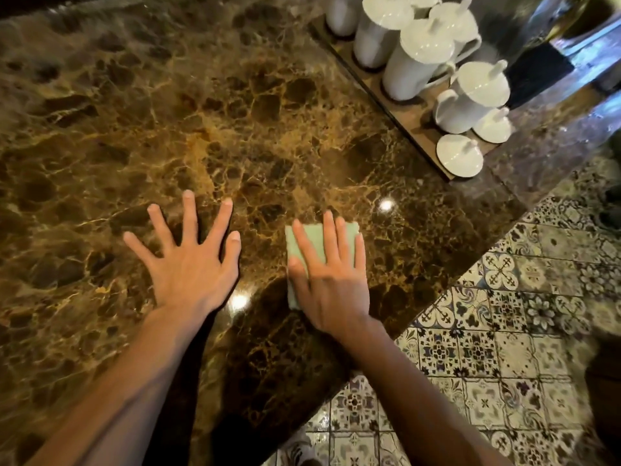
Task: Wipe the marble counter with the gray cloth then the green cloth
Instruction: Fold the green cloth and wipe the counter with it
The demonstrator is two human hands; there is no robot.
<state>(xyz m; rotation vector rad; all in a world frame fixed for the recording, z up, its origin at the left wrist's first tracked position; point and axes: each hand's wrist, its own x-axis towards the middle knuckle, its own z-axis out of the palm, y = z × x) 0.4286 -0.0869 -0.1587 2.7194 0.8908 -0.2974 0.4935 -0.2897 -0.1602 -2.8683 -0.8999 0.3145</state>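
The brown marble counter fills most of the view. A folded light green cloth lies flat on it near the front edge. My right hand rests palm down on the cloth, fingers stretched over it and pressing it to the marble. My left hand lies flat on the bare marble to the left of the cloth, fingers spread wide, holding nothing. No gray cloth is in view.
A wooden tray with several white lidded pots and jugs stands at the back right of the counter. The counter's front edge runs diagonally at the right, with patterned floor tiles below it.
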